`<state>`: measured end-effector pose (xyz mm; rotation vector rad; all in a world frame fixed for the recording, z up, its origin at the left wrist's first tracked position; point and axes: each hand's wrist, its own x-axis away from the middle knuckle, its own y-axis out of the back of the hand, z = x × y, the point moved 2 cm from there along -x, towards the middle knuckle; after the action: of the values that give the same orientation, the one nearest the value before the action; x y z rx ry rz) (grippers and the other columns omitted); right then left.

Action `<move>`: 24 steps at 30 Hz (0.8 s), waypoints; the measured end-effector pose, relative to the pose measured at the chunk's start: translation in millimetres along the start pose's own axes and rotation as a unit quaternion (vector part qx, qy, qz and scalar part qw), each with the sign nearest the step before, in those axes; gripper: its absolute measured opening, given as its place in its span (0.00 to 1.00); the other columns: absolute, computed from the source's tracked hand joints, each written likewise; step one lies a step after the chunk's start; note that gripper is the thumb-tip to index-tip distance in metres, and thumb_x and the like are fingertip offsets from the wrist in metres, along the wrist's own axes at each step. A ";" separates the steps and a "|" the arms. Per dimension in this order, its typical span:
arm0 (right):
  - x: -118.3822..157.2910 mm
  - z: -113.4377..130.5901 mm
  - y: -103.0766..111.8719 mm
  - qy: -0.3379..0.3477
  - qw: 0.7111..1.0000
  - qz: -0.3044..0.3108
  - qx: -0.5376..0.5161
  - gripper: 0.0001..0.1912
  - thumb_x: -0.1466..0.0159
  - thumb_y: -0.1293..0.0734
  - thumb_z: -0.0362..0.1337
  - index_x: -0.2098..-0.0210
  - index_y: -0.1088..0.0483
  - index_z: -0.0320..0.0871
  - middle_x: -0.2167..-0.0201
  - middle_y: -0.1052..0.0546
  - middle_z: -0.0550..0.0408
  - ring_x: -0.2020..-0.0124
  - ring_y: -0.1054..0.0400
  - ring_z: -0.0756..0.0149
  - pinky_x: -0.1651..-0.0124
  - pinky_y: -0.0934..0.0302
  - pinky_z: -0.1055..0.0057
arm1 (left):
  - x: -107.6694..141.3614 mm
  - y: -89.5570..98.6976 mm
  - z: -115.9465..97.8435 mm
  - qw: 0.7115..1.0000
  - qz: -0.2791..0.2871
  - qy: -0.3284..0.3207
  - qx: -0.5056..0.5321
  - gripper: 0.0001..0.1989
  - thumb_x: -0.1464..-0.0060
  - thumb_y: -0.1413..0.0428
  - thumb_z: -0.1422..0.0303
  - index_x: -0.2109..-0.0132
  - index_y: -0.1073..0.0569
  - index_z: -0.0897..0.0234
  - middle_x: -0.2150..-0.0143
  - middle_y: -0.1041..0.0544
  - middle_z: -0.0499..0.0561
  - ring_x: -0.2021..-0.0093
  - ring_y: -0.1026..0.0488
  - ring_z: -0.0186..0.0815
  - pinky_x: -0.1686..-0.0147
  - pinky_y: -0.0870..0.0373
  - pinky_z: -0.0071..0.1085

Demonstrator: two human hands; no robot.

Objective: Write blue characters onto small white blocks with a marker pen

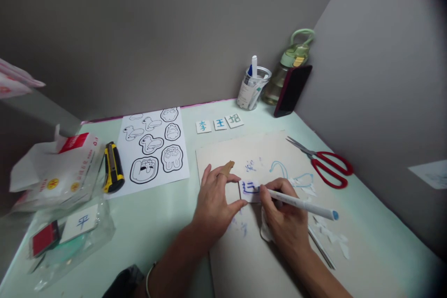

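My right hand point(288, 216) is closed around a white marker point(303, 205) with a blue end, its tip down at a small white block point(253, 197). Dark blue strokes show on that block, partly covered by my fingers. Thumb and index finger of my left hand point(218, 200) press on the block's left corners and hold it in place. A brown bandage point(227, 167) wraps one left finger. Beneath both hands lies a pale board point(237, 260) with blue scribbles. Whether the marker tip touches the surface is hidden by my fingers.
Red-handled scissors point(331, 167) lie at right, near paper scraps point(333, 237). Three lettered tiles point(220, 124) sit behind the board. Left are a printed sheet point(153, 149), a yellow cutter point(113, 167) and plastic packaging point(70, 163). A pen cup point(249, 91), bottle point(275, 84) and phone point(292, 91) stand behind.
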<state>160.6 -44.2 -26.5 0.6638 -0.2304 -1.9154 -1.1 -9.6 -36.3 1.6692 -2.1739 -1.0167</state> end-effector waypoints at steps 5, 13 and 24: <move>-1.8 5.0 2.2 -0.003 1.000 -0.015 -0.003 0.11 0.35 0.33 0.34 0.74 0.36 0.47 0.78 0.35 0.61 0.76 0.41 0.67 0.73 0.47 0.68 | 0.1 -0.1 -0.3 1.000 -0.002 0.000 0.000 0.37 0.55 0.30 0.75 0.43 0.40 0.57 0.46 0.22 0.51 0.38 0.31 0.46 0.31 0.55 0.64; -1.3 5.3 2.9 -0.002 1.000 -0.002 -0.015 0.10 0.34 0.33 0.34 0.72 0.34 0.46 0.77 0.34 0.61 0.76 0.39 0.68 0.74 0.45 0.69 | -0.7 0.0 0.0 1.000 -0.005 0.002 0.002 0.39 0.55 0.29 0.74 0.41 0.40 0.57 0.48 0.21 0.50 0.38 0.31 0.46 0.31 0.55 0.63; -0.1 -3.6 -1.8 0.006 0.999 0.051 -0.011 0.07 0.33 0.33 0.37 0.68 0.31 0.46 0.73 0.29 0.58 0.72 0.34 0.64 0.69 0.41 0.66 | 0.7 -1.2 0.2 1.000 -0.008 0.001 -0.003 0.30 0.54 0.30 0.72 0.48 0.36 0.57 0.42 0.24 0.54 0.37 0.31 0.47 0.31 0.54 0.64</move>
<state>161.2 -42.8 -30.3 0.6378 -0.2311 -1.8131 -0.5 -10.3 -37.4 1.6876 -2.1571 -1.0245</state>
